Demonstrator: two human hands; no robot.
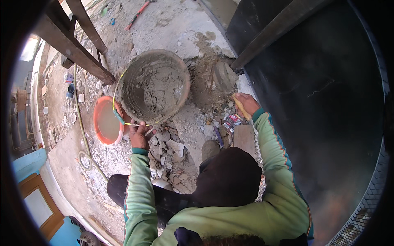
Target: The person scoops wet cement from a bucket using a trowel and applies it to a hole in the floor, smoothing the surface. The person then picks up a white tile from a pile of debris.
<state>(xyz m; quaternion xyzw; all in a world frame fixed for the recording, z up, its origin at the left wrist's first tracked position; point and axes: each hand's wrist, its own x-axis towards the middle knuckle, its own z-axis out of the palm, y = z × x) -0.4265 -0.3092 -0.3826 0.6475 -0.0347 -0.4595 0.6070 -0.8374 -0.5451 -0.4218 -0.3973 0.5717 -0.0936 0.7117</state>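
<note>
The person's left hand (139,137) reaches forward out of a light green sleeve, arm nearly straight up the picture, and its fingers are closed on the thin yellow-green wire handle (119,117) of a round, mortar-caked bucket (154,85) at the near rim. The bucket sits on the rubble-strewn concrete floor (172,24) just ahead of that hand, its mouth facing up toward the camera, with wet grey mortar (158,88) clinging to the inside. The handle curves from the bucket's left side down to the near edge, where the hand pinches it.

The right hand (246,104) is stretched forward and to the right, the elbow bent outward, wrist beside a dark metal door panel (320,102). It is clenched around the pale wooden grip (241,107) of a mortar-smeared trowel (225,77). The trowel's long axis runs from the hand up and to the left, the blade pointing away from the person toward a heap of grey mortar at the foot of a dark steel post (271,35).

Touching the bucket's left side lies a round orange plastic basin (106,123) holding murky water. Between the two hands, among broken stones, lies a small crumpled packet in red, white and silver (232,121), its print too small to make out. Just below it sits a flat brownish brick-like block (245,138). Far up the floor lies a thin red rod (137,15).
</note>
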